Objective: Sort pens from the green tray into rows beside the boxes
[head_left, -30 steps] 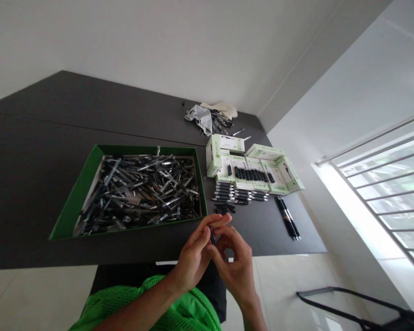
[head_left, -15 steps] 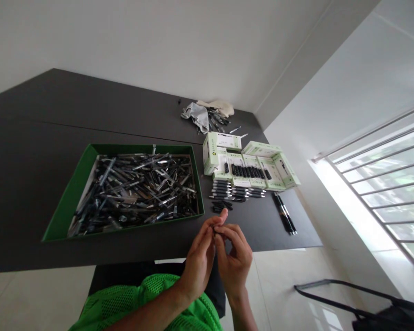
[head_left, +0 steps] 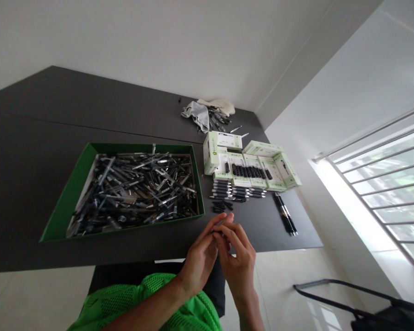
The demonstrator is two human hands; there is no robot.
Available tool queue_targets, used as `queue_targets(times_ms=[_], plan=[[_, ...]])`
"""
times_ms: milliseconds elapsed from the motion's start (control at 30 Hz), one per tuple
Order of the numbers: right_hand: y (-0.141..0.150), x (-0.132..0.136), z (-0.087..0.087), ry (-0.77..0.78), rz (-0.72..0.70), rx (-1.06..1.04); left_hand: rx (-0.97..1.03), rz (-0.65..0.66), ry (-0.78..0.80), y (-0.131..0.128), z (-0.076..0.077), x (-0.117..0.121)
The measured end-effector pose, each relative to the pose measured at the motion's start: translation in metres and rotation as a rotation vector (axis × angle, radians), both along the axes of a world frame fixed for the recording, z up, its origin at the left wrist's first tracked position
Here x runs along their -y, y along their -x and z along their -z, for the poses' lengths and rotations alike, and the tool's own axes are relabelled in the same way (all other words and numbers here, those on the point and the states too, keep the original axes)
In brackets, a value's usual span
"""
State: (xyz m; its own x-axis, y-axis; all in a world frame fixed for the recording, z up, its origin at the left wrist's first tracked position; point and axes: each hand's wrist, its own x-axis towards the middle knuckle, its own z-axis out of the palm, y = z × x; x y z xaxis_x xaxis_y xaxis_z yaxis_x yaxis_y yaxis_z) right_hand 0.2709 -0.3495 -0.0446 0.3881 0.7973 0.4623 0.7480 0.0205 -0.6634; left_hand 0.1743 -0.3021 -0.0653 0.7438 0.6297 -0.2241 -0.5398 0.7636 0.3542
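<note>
My left hand (head_left: 200, 258) and my right hand (head_left: 238, 261) meet over the front edge of the dark table (head_left: 131, 105). Between their fingertips is a small dark pen part (head_left: 215, 231), mostly hidden by my fingers. Just beyond my fingertips lies a small heap of black pen parts (head_left: 220, 207). To the left, a green box tray (head_left: 69, 202) is heaped with several loose pens and pen parts. Rows of black pens (head_left: 222, 189) lie in front of open pale green cartons (head_left: 248, 171).
A pair of assembled black pens (head_left: 285, 214) lies to the right. Far back sit a grey cloth (head_left: 196, 116), a beige cloth (head_left: 217, 105) and more pen parts (head_left: 218, 118). A barred window (head_left: 382, 193) is on the right, and a black chair frame (head_left: 345, 299) at lower right.
My fingers have shifted their grip on the small dark part, and the hands have spread slightly. The view has tilted a little since the oldest frame; the items on the table look unmoved.
</note>
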Motion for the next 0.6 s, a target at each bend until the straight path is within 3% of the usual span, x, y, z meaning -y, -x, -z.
queue_targets(times_ms=[233, 400, 500, 600], plan=[[0.0, 0.006, 0.004, -0.017, 0.05, 0.032, 0.008, 0.043, 0.037, -0.005, 0.0, 0.0], [-0.012, 0.008, 0.004, 0.008, 0.114, 0.028, -0.147, 0.041, -0.003, -0.007, 0.002, 0.0], [-0.031, 0.008, 0.007, 0.063, 0.241, 0.055, -0.314, 0.129, -0.126, 0.0, 0.0, 0.001], [-0.051, 0.003, 0.014, 0.155, 0.332, 0.106, -0.442, 0.259, -0.357, 0.012, -0.005, 0.004]])
